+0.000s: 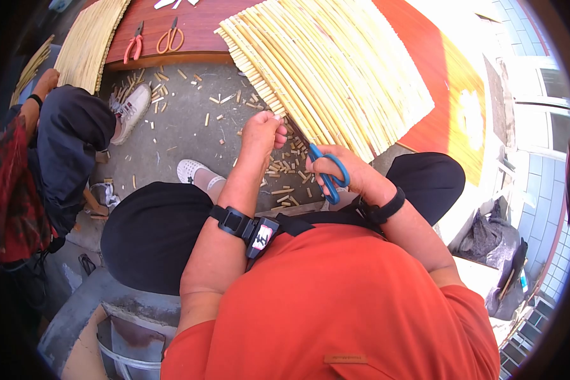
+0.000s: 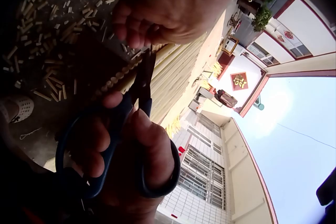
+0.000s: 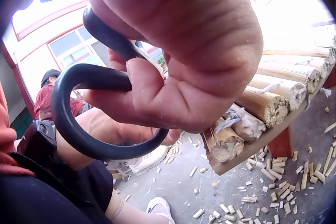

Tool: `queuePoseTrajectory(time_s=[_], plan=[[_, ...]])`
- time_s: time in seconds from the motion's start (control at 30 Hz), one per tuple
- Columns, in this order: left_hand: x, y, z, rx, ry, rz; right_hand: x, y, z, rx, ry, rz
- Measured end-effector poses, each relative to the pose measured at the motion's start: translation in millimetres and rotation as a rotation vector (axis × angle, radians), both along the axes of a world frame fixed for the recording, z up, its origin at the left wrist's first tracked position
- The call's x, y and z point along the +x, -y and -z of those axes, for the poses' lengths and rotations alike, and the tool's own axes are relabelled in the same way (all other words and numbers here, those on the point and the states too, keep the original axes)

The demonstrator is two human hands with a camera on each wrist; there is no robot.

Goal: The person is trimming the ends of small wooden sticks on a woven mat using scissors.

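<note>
A mat of pale yellow stalks (image 1: 329,63) lies on the red table, its near edge over the floor. My left hand (image 1: 263,136) pinches at the stalk ends along that edge, fingers curled. Blue-handled scissors (image 1: 330,174) are in my right hand (image 1: 354,171), with fingers and thumb through the loops. In the left wrist view, the dark blades (image 2: 143,79) point up at the left fingertips, beside the row of stalk ends. Cut ends of stalks (image 3: 273,109) show close to the right hand (image 3: 178,61) in the right wrist view.
Red pliers (image 1: 133,45) and a second pair of scissors (image 1: 170,39) lie on the red tabletop (image 1: 199,38). Short cut pieces (image 1: 285,168) litter the grey floor. At the left, another person (image 1: 69,126) sits beside a second mat (image 1: 92,44).
</note>
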State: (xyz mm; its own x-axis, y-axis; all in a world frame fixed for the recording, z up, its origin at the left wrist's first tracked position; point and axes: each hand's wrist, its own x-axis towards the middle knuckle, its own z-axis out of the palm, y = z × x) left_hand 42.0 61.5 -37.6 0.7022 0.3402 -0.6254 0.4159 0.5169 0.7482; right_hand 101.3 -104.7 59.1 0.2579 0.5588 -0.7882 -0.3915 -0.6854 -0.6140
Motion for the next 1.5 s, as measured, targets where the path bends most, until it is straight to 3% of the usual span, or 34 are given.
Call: queuePoseTrajectory(time_s=[0.33, 0.73, 0.8, 1.0, 1.5], plan=[[0.1, 0.0, 2.1, -0.001, 0.002, 0.02, 3.4, -1.5, 4.7, -0.009, 0.04, -0.004], [0.1, 2.2, 2.3, -0.012, -0.002, -0.01, -5.1, -3.9, 0.1, -0.113, 0.3, -0.086], [0.2, 2.8, 2.7, 0.004, -0.009, -0.006, 0.1, -4.4, -2.0, -0.099, 0.141, -0.059], [0.0, 1.7, 1.7, 0.027, 0.002, 0.003, 4.2, 1.9, -3.1, -0.015, -0.023, -0.046], [0.4, 1.4, 0.1, 0.021, -0.016, 0.012, 12.5, 3.8, 5.6, 0.075, -0.042, -0.042]])
